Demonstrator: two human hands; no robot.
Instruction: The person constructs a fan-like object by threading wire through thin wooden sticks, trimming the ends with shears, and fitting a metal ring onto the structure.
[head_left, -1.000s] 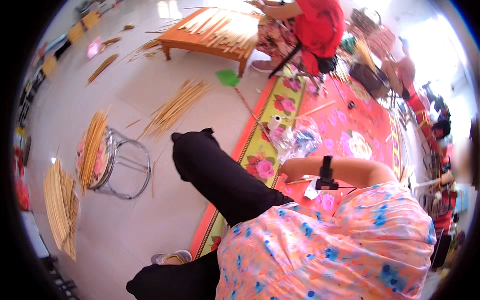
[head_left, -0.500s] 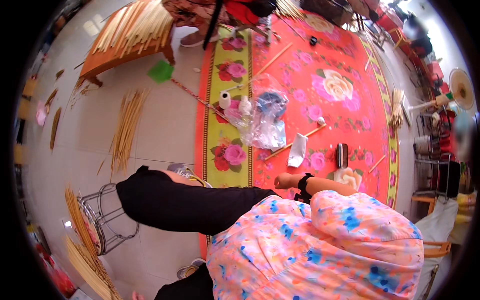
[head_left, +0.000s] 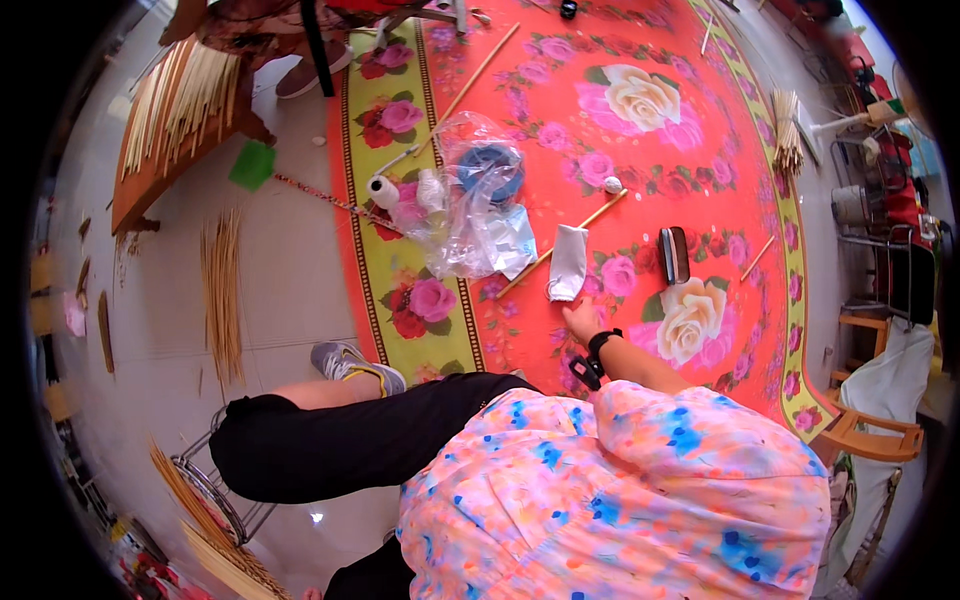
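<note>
My right hand [head_left: 582, 321] reaches over the red floral mat, slightly bent fingers just below a small white drawstring pouch [head_left: 567, 262]; contact is unclear. Its wrist wears black bands with a small device. Beside the pouch lie a dark open case [head_left: 674, 256], a thin stick [head_left: 523, 275] and a small white ball [head_left: 612, 185]. Clear plastic bags [head_left: 455, 240], a blue coiled item [head_left: 487, 168] and white spools [head_left: 383, 191] are to their left. Only a sliver of my left hand [head_left: 311, 593] shows at the lower edge, mostly hidden.
An orange low table [head_left: 136, 190] with pale strips stands upper left, beside another person's foot [head_left: 307, 75]. A green swatter [head_left: 252, 163], cane bundles [head_left: 222, 290] and a metal stool [head_left: 240, 525] are on the left. Chairs [head_left: 875, 438] and a straw bundle [head_left: 786, 135] are at right.
The view has swung down and rightward onto the mat. My right hand has stretched forward, away from my body, to the bottom end of the white pouch.
</note>
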